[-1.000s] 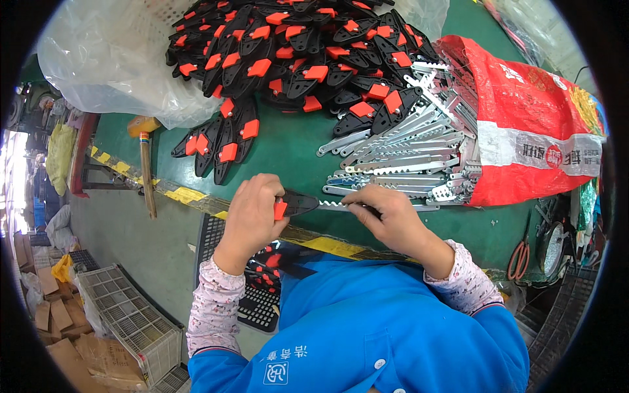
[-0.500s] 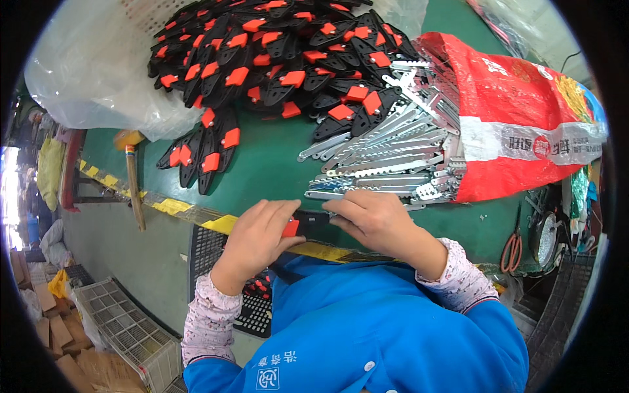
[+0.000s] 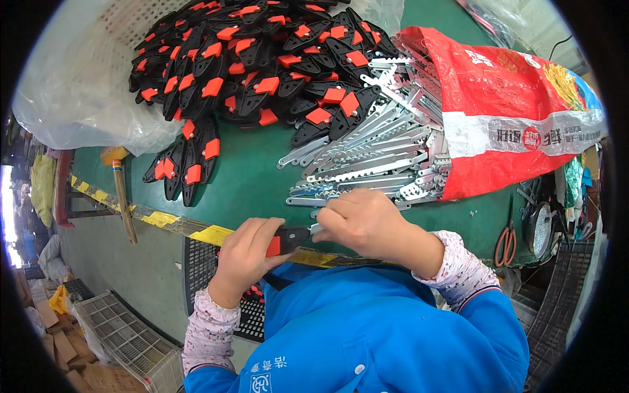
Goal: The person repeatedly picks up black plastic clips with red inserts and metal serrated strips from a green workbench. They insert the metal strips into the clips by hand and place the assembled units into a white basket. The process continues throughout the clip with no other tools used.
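Note:
Over the table's near edge, my left hand (image 3: 244,257) is closed round a black plastic part (image 3: 293,238) with a red tab. My right hand (image 3: 370,224) pinches a metal strip (image 3: 316,228) at the right end of that part. Most of the strip is hidden by the fingers, and I cannot tell how far it sits inside the part. Beyond my right hand lies a heap of toothed metal strips (image 3: 386,152). Farther back is a large pile of black parts with red tabs (image 3: 255,85), with several more (image 3: 185,167) lying at its near left.
The green table (image 3: 252,173) has a yellow-black taped edge (image 3: 160,218). A red woven bag (image 3: 491,173) lies at right, scissors (image 3: 505,245) near the right edge. A mallet (image 3: 122,196) overhangs at left. A black perforated basket (image 3: 251,319) and a pale crate (image 3: 128,324) stand below.
The view has shifted slightly, so the table's contents sit farther left. Both hands stay together at the black part, and a short length of the metal strip now shows between them.

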A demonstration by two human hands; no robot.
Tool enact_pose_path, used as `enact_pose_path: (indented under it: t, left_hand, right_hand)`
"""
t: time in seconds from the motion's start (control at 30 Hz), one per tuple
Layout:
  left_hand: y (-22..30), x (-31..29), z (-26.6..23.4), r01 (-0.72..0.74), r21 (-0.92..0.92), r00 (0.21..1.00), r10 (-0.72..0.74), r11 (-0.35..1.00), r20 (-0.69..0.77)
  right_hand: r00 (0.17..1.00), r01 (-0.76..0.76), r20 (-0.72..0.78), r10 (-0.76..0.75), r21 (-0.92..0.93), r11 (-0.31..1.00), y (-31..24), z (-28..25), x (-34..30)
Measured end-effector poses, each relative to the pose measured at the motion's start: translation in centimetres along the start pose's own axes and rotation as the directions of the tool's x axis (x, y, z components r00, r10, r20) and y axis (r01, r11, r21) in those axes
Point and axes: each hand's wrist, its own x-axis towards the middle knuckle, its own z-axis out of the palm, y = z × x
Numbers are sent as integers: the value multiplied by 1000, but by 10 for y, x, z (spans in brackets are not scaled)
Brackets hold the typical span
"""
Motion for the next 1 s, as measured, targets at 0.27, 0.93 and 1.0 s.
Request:
enact_pose_path:
  t: [0.27,0.93,1.0]
  left_hand:
    - [21,9,2,110,-55,994,-110,992,10]
    - [32,2,31,124,23,992,-123,992,-30]
    - [32,-3,37,95,24,995,-95,995,23]
  right_hand:
    - [995,-91,-33,99,187,978,-2,17,1]
    - [888,-199,-234,395,580,790,-11,19,-3]
    - [908,-212,-179,379,583,784,-6,26,-18]
